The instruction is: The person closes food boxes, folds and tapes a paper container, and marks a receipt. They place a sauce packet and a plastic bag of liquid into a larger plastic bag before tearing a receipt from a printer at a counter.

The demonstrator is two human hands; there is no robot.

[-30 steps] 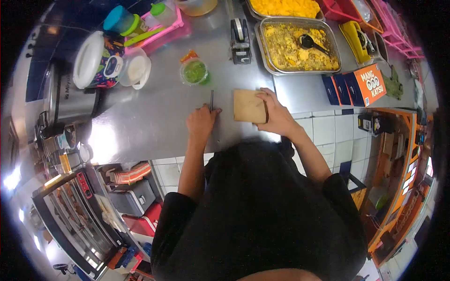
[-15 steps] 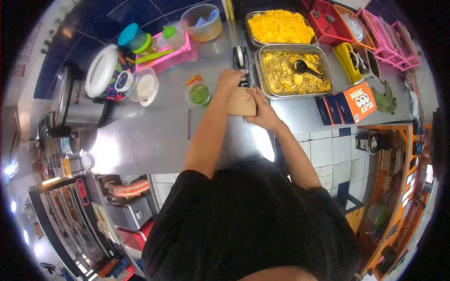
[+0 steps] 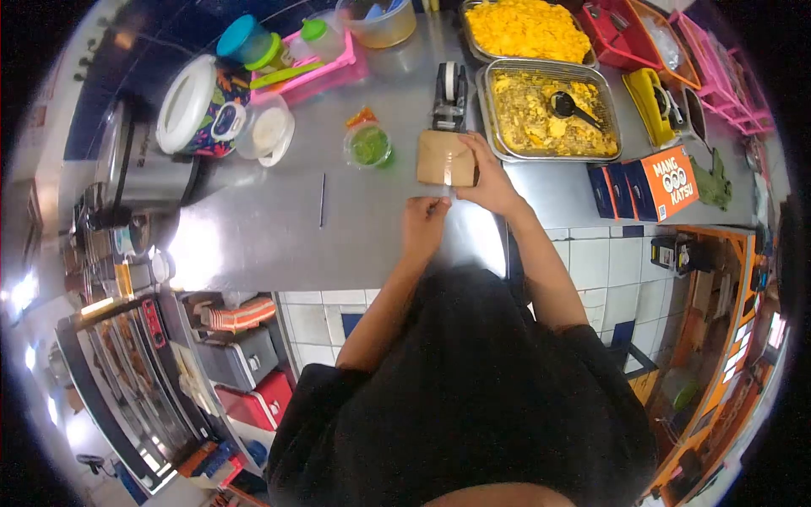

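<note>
A small brown paper box (image 3: pixel 444 159) lies on the steel counter, with a strip of clear tape running down its middle. My right hand (image 3: pixel 492 179) wraps round the box's right side. Just below the box's near edge, my left hand (image 3: pixel 427 221) pinches the end of the tape strip. Beyond the box stands a black tape dispenser (image 3: pixel 450 93). Left of the box are a clear cup of green stuff (image 3: pixel 369 145) and a small orange packet (image 3: pixel 361 117). A dark pen (image 3: pixel 322 201) lies farther left.
Two trays of yellow food, the nearer (image 3: pixel 553 110) with a black spoon, stand at the back right. Orange-and-black boxes (image 3: pixel 669 182) are right of them. A pink basket (image 3: pixel 338 63), a patterned tub (image 3: pixel 196 106) and a clear container (image 3: pixel 380 25) stand at the back left.
My left hand has moved from the dispenser down to the box's near side. Tape now lies across the box. My right hand still holds the box, and the view has shifted slightly.
</note>
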